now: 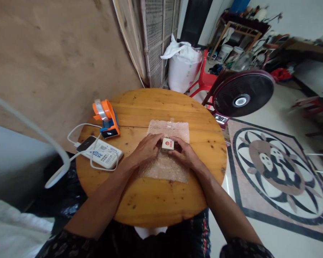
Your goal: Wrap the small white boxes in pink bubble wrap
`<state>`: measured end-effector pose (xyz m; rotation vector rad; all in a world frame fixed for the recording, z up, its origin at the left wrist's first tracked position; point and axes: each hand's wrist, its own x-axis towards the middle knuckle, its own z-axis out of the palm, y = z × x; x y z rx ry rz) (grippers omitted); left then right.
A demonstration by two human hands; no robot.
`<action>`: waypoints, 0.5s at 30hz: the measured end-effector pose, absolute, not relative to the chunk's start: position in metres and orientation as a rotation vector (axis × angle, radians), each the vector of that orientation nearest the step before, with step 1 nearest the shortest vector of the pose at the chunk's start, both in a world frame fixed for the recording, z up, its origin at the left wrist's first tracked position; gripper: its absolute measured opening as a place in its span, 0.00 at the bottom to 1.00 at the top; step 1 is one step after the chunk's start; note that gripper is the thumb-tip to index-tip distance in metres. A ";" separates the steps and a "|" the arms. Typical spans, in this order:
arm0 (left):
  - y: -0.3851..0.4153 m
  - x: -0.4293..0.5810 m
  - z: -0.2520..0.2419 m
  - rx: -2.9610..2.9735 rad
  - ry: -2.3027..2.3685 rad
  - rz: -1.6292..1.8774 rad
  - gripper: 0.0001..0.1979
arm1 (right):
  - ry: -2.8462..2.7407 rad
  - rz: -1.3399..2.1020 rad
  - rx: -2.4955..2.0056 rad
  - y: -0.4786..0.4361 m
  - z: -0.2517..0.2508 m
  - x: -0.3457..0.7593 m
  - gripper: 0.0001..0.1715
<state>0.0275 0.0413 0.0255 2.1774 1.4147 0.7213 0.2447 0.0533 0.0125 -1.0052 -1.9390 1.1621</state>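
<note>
A small whitish box with a red label sits over a sheet of bubble wrap on the round wooden table. My left hand is at the left side of the box, fingers bent round toward it. From the right, my right hand holds the box between thumb and fingers. The fingertips of my left hand are partly hidden beside the box, so its contact there is hard to make out.
An orange and blue tape dispenser stands at the table's back left. Near it lies a white power bank with a looping cable. A fan stands beyond the right edge, a white sack behind the table.
</note>
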 end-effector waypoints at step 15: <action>0.040 0.035 0.032 2.215 1.129 0.950 0.29 | -1.997 1.092 -1.043 0.053 0.022 0.252 0.39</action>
